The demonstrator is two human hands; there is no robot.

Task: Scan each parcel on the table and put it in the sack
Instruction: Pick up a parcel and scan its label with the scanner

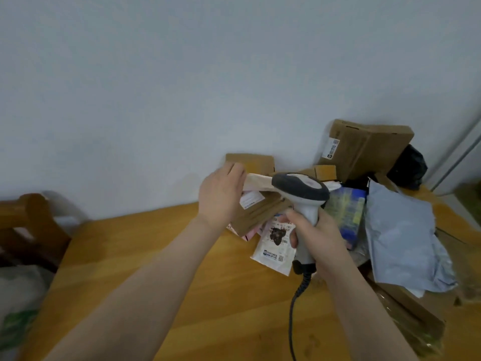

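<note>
Head view: nearest, the right hand point(313, 231) is wrapped round the barcode scanner point(302, 190) handle. Just left and slightly farther, the left hand point(221, 196) grips a brown cardboard parcel point(263, 213) raised over the table point(182, 256), long axis left-right, its white label point(251, 200) below-left of the scanner head.

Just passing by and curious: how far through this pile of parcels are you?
Done: unclear; only an edge of what may be the sack shows, lower left. In hand: the left hand grips a brown box, the right hand holds the scanner beside it. Left: a white pouch, grey mailer, large carton and more wait on the table.
</note>
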